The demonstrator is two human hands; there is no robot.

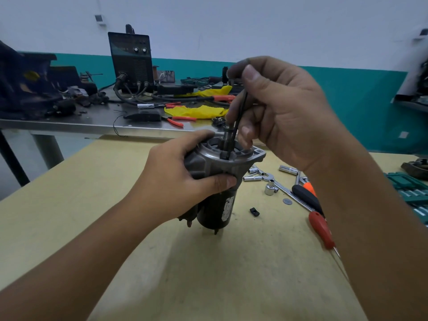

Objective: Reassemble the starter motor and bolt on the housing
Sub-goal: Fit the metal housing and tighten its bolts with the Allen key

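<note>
Centre of frame: dark cylindrical starter motor w/ grey cast-metal nose housing point(215, 181) stands upright on the yellowish wooden surface point(162, 262), its terminal studs down, housing end up. Left hand point(183, 179) grips the motor from the left side, fingers curled round the housing, thumb pressed across its front. A steel shaft point(228, 141) sticks up from the open top of the housing.

Right hand point(275, 107), upper centre-right, is above the housing, fingers curled and pinching a thin black rod-like tool point(240, 107) that slants down beside the shaft into the housing mouth. Tool tip hidden inside; can't tell what it touches.

Right of the motor, on the surface: several chrome sockets point(269, 187), a chrome ratchet handle point(289, 193), a black-and-orange-handled screwdriver point(305, 195), a red-handled screwdriver point(322, 230), a small grey round washer point(287, 201) and a small black plastic piece point(254, 212). Far right edge: green tool case point(410, 193), partly cut off.

Upper part of frame: grey metal bench point(92, 121) behind, carrying a black welding machine w/ knobs and cables point(130, 61), yellow cloth point(196, 111), red-handled pliers point(176, 120) and dark clutter at upper left. Wall behind is white over a teal band.
</note>
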